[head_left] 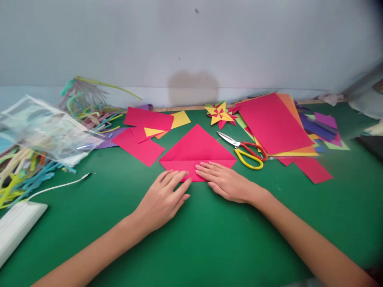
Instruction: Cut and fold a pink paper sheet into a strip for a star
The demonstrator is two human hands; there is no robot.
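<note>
Red sheet point(196, 145): in the middle of the table point(191, 243), one corner pointing to the far side; I think it lies so that its near edge is in easy reach of both hands.
Crease: runs from left to right across the sheet, above the near band.
Right hand point(229, 181): fingers laid flat on the band, probably to press it down and keep the sheet from sliding.
Left hand point(161, 197): fingers bent lightly, tips at the near left edge, it seems to steady that side.
Hands together or apart: apart from each other, a little of the band showing between them; neither is clamped on anything.
Scissors point(235, 142): just beside the sheet on the right, handles toward the near right, so the right hand could reach them easily.
Star point(220, 113): at the far side, out of the working space.
Stack point(277, 125): on the right, beyond the scissors, which leaves room for the arms.
Red pieces point(142, 149): lie loosely to the left of the sheet.
</note>
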